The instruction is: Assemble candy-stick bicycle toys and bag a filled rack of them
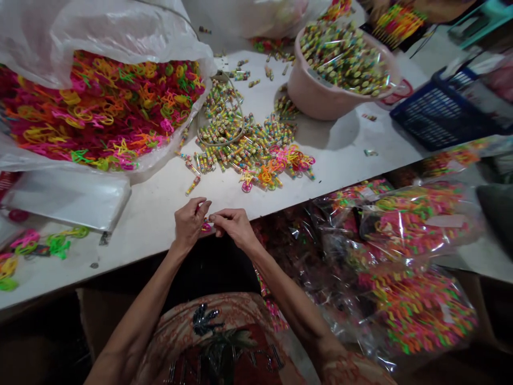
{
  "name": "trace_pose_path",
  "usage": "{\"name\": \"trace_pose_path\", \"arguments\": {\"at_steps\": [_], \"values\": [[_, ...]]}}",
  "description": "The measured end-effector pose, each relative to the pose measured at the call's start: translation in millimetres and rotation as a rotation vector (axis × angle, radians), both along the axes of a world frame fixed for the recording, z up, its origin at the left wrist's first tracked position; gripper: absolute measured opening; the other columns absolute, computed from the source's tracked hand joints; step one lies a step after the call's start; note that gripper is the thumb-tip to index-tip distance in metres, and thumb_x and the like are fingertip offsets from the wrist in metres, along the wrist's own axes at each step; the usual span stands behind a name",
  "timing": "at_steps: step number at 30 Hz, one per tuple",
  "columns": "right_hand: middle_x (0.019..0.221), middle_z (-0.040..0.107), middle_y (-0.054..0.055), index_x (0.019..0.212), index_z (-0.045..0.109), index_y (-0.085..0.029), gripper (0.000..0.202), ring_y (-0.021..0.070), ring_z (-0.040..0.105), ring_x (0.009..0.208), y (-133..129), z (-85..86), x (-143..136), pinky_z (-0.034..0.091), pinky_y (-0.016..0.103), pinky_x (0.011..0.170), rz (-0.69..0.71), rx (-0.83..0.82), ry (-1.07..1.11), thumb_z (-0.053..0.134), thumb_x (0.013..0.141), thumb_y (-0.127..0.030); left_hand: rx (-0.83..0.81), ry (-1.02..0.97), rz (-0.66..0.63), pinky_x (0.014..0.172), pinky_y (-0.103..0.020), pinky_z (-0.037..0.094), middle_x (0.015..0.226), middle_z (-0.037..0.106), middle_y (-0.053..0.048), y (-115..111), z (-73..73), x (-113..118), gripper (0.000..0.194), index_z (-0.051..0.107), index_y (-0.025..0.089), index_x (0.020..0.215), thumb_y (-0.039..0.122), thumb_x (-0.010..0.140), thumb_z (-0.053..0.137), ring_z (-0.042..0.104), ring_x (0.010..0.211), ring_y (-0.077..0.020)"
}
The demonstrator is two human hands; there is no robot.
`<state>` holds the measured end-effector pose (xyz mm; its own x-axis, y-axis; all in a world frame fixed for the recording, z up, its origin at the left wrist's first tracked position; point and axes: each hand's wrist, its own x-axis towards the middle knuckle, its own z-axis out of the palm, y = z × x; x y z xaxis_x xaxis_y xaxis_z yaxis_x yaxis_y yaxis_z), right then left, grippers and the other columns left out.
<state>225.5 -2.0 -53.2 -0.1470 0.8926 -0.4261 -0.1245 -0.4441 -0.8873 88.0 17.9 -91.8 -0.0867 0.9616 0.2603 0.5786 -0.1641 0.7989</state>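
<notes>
Low centre, at the table edge [152,224] — left hand [188,222] and right hand [234,224] meet, fingertips pinched together on a small pink plastic piece [206,227]. Beyond, mid-frame, a candy-tube pile [240,144]; upper left — an open bag of neon rings [104,107].

One head-worn view looks steeply down and forward, close over the near edge of the long white worktable [352,155].

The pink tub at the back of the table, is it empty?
No, the pink tub is heaped to its rim with small wrapped candy sticks, far from both hands at the table's near edge.
</notes>
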Motion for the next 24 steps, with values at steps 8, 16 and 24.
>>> {"name": "trace_pose_path", "arguments": {"at_steps": [8,16,24], "values": [[0.045,0.054,-0.004,0.061,0.067,-0.015,0.024,0.0075,0.048,0.039,12.2,-1.2,14.0,0.038,0.021,0.043,-0.207,0.053,-0.021,0.073,0.063,-0.038,-0.152,0.099,0.015,0.06,-0.026,0.036,0.064,0.064,-0.003,15.8,12.6,32.5,0.029,0.067,0.018,0.079,0.038,0.088,0.048,0.055,0.058,-0.014],[0.043,0.052,-0.004,0.057,0.064,-0.016,0.029,0.007,0.043,0.038,7.9,-11.1,6.2,0.037,0.022,0.043,-0.326,0.03,0.024,0.073,0.063,-0.043,-0.338,-0.154,-0.063,0.063,-0.026,0.039,0.068,0.064,-0.002,14.1,19.9,27.7,0.033,0.07,0.018,0.085,0.04,0.087,0.047,0.055,0.063,-0.0146],[0.051,0.057,-0.004,0.067,0.068,-0.016,0.027,0.0076,0.049,0.043,13.4,0.3,12.6,0.043,0.022,0.048,-0.228,0.116,0.012,0.075,0.065,-0.042,-0.534,-0.668,-0.181,0.058,-0.025,0.046,0.071,0.066,-0.002,19.8,26.7,-5.4,0.048,0.07,0.014,0.097,0.049,0.065,0.074,0.057,0.063,-0.0127]]}}
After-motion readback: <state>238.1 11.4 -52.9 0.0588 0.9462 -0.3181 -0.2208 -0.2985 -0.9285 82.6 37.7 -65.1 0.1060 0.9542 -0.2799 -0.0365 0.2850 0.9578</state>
